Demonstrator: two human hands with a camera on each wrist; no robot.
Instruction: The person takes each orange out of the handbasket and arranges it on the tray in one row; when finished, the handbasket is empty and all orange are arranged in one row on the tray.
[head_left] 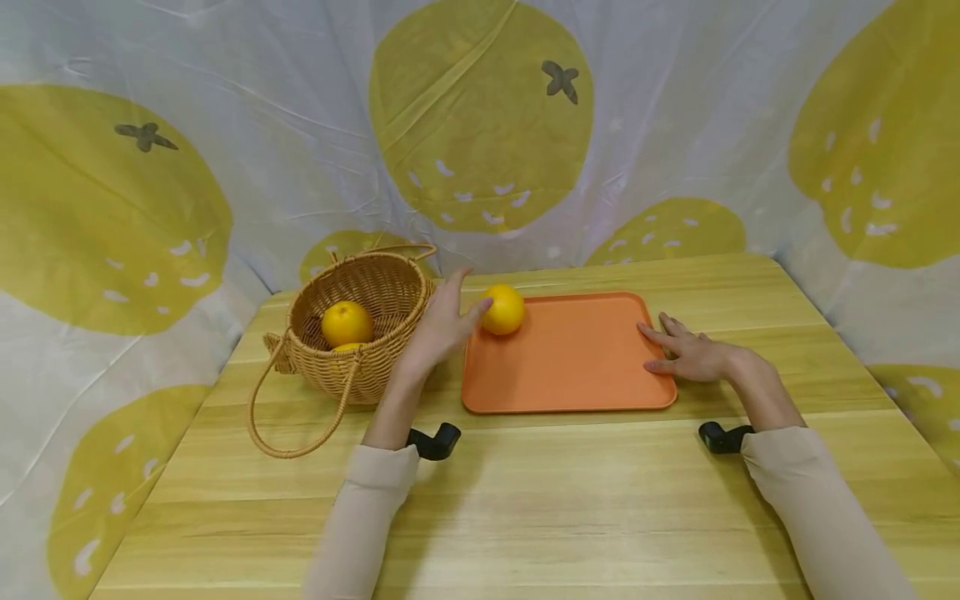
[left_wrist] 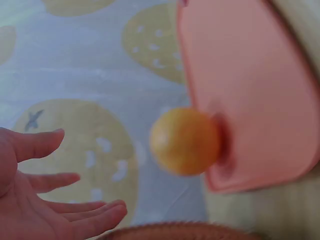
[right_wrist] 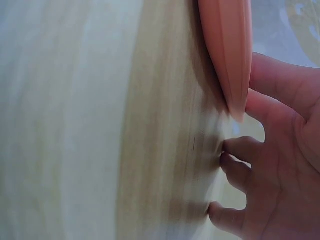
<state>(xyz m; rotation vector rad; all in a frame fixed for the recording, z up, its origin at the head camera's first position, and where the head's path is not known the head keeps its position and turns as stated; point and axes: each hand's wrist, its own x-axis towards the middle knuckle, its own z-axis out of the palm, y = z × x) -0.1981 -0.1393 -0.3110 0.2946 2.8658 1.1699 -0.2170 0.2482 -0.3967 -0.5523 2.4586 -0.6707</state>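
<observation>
Draped behind the wooden tabletop [head_left: 525, 500] is a pale cloth backdrop [head_left: 300, 125] printed with large yellow-green fruit shapes. An orange tray [head_left: 570, 367] lies flat near the middle of the tabletop, toward its far edge. One orange [head_left: 503, 309] sits on the tray's far left corner. The left hand [head_left: 442, 325] is beside it, fingers straight and spread, with the thumb tip at or touching the fruit's left side; the left wrist view shows the palm open and apart from the fruit, holding nothing. The right hand [head_left: 686, 350] rests at the tray's right edge, fingers relaxed and laid partly on the rim, with the lower fingers on the wood; the right wrist view shows the thumb and fingers against the tray edge, not closed round it. A wicker basket [head_left: 352, 367] stands just left of the tray, near the tabletop's left edge, its loop handle lying down toward the near side. Inside it lie two further oranges [head_left: 346, 323], one mostly hidden.
</observation>
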